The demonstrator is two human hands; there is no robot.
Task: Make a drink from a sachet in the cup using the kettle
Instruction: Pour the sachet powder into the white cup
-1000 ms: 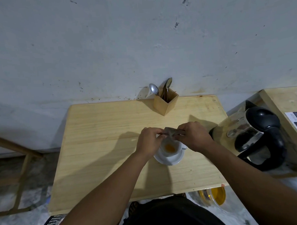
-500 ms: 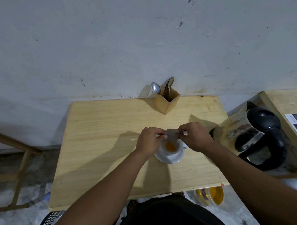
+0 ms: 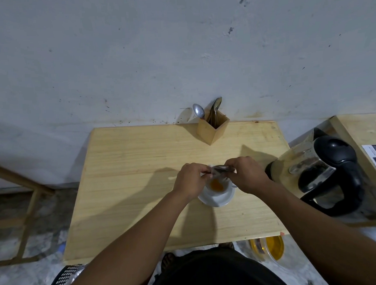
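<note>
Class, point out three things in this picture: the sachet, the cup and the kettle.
sachet (image 3: 221, 169), head view, on its middle, between the two hands.
cup (image 3: 224, 189), head view, on its white inner wall beside the orange powder.
kettle (image 3: 332, 150), head view, on its black lid.

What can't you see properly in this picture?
- Sachet: mostly hidden between the left hand and right hand; print unreadable.
- Cup: far rim covered by the hands.
- Kettle: water level unclear through glare.
- Spoons: handles hidden inside the wooden holder.
</note>
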